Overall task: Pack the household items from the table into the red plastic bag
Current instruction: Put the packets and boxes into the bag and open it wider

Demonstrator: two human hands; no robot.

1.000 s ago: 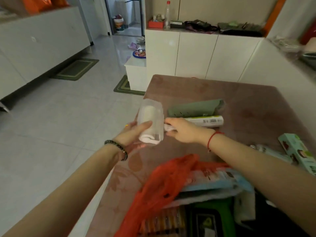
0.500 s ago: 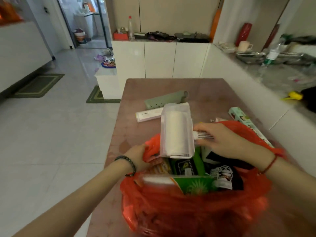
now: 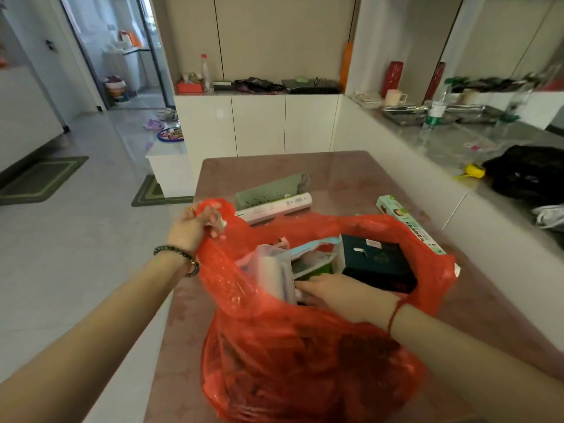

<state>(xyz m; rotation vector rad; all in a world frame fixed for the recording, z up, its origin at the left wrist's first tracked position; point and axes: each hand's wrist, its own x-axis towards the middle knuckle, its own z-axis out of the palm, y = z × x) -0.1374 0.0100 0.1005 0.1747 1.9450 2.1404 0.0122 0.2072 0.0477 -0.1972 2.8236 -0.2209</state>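
The lint roller (image 3: 276,274) has gone from above the red plastic bag (image 3: 305,355) into its left side, right hand (image 3: 341,293) still gripping its handle, left hand (image 3: 195,224) clutching the rim; three items remain on the far worktop (image 3: 345,175).

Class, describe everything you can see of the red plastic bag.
The red plastic bag is thin, crinkled and slightly see-through. It stands open on the brown table, already bulging with boxes and packets. The left hand grips one handle, pulled up and outward. The right hand reaches inside through the wide mouth.
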